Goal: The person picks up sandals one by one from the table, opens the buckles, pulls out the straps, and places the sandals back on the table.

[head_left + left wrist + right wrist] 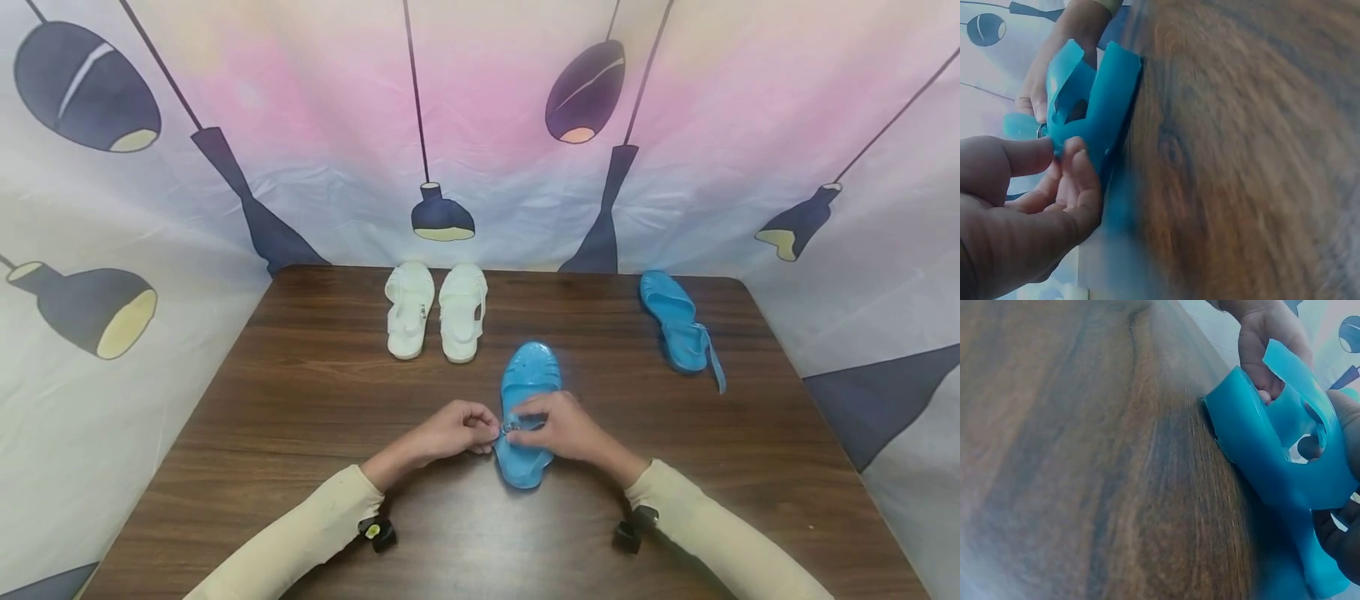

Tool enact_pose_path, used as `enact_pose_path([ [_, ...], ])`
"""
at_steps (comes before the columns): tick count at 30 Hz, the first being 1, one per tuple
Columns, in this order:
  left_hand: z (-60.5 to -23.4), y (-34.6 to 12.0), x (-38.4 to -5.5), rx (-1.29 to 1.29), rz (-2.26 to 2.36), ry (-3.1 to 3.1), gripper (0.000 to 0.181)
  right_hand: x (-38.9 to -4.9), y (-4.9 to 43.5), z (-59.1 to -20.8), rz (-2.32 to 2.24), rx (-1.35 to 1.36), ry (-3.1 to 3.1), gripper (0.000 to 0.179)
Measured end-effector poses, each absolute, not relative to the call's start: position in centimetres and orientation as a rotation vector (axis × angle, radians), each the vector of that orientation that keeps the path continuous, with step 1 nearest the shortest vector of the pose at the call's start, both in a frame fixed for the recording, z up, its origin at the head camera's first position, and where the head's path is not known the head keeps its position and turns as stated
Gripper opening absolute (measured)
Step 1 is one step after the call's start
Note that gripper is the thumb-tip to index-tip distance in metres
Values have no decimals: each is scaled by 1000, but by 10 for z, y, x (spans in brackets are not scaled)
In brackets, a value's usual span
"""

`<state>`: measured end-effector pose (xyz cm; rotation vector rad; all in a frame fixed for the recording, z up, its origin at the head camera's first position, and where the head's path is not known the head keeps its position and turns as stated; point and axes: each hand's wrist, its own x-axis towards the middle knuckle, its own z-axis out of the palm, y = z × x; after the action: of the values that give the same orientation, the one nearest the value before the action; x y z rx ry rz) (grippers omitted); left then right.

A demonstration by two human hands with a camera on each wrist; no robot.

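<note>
Partly covered, blue sandal [531, 364], buckle [512, 427] hard to make out, both hands [567, 427] pinching its strap [1302, 380]

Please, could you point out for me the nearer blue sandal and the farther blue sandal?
Nearer blue sandal [531, 372], head view, on its toe cover.
Farther blue sandal [669, 302], head view, on its toe cover.

Staged booth-like space: lamp-printed cloth [498, 100] hung round three sides of wooden table [315, 383].

I see my cream sleeves [300, 529] above the brown, wood-grained table [315, 408], blue sandals [531, 368] and white sandals [408, 336] on it, and a pink-and-blue, lamp-patterned cloth [510, 92] behind it.
</note>
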<state>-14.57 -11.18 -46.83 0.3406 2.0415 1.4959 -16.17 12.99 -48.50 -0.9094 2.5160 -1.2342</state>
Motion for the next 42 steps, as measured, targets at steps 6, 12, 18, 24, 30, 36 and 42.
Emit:
enact_pose_path([
  [6,-472,-109,-145,316,1591,2022,14,-162,130,-485,-1223,-917,2519,36],
  [12,-473,-109,-145,299,1639,2012,16,-161,128,-486,-1228,-956,2529,31],
  [18,-468,-111,-144,325,1604,2104,19,-161,128,-488,-1254,-965,2559,27],
  [24,-467,-112,-141,312,1488,2166,20,-161,129,-489,-1250,-932,2578,30],
  [30,-467,-111,-140,410,1423,2257,17,-162,128,-489,-1233,-911,2579,29],
  [36,-463,-110,-139,545,1356,2392,9,-162,126,-489,-1219,-942,2580,22],
  [42,-462,-110,-139,561,1333,2412,5,-162,126,-489,-1212,-933,2571,16],
])
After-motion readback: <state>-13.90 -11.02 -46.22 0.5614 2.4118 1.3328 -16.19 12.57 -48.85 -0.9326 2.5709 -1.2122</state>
